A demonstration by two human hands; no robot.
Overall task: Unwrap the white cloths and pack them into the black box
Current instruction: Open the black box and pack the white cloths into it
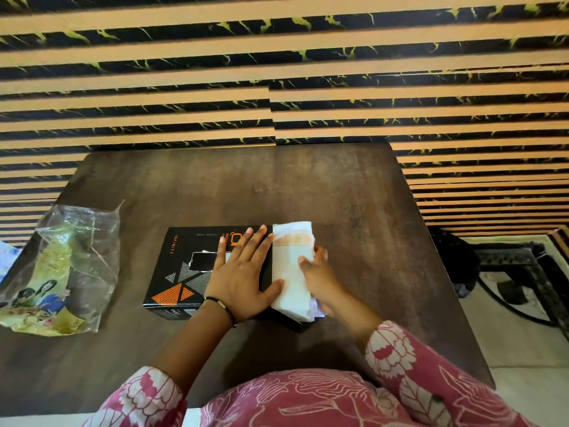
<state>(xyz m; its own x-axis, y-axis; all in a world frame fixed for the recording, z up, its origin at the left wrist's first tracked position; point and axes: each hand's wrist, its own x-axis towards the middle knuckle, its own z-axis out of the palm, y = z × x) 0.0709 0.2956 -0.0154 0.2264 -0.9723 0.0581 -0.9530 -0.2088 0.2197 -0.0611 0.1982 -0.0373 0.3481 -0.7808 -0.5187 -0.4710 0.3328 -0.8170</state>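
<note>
A black box (178,272) with orange triangles and the word INFINITY lies flat in the middle of the brown table. My left hand (243,272) rests flat on its right half, fingers spread and straight. A folded white cloth (291,266) with a pale orange band sticks out at the box's right end. My right hand (317,275) grips that cloth from the right side, thumb on top and fingers curled behind it. How far the cloth goes into the box is hidden by my hands.
A crumpled clear plastic wrapper (67,266) with a yellow printed insert lies at the table's left edge. The brown table (277,186) stands against a striped wall. A dark metal frame (523,272) stands on the floor to the right.
</note>
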